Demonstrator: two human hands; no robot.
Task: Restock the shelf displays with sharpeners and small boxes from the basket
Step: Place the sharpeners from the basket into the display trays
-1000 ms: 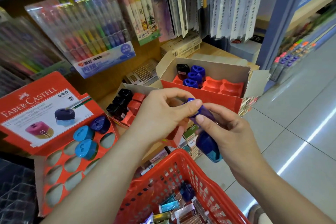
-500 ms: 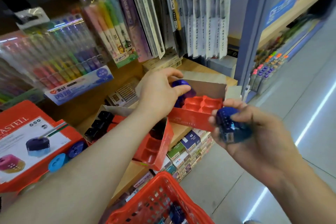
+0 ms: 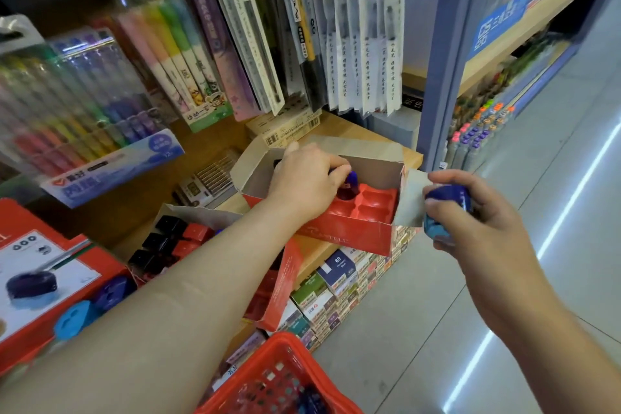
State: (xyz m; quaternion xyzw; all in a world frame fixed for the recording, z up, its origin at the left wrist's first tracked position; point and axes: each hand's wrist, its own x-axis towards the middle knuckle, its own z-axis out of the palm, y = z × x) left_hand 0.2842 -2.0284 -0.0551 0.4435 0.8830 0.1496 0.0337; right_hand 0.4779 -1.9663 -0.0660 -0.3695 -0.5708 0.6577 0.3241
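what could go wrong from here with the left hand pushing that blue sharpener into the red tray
1. The red display box sits at the shelf front edge, its right corner seemingly past it; a push from the left hand could tip it.
2. The blue sharpener is half hidden under the hand and may seat crooked.
3. The right hand holds a second sharpener over bare floor, not the basket; a slip drops it.

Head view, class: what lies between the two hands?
Empty tray slots and the box's grey side flap, between left hand and right hand; head view shows it.
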